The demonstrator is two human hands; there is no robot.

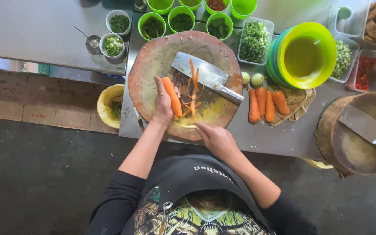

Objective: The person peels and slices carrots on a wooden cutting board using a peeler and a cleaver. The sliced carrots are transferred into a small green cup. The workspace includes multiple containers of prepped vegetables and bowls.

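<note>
My left hand (pixel 162 105) grips an orange carrot (pixel 172 95) and holds it slanted over a round wooden chopping board (pixel 153 65). My right hand (pixel 216 138) is at the board's near edge, closed on a small yellowish peeler (pixel 189 126) just below the carrot's lower end. Thin orange peel strips (pixel 193 93) lie on the board beside the carrot. A broad cleaver (pixel 205 76) rests on the board behind the strips, its handle pointing right.
Three carrots (pixel 266 104) lie on a cloth right of the board, with two small pale bulbs (pixel 251 79) behind them. Stacked green bowls (pixel 303 54), tubs of chopped greens (pixel 254 41), a second block with a cleaver (pixel 362 126) and a yellow bin (pixel 107 104) surround it.
</note>
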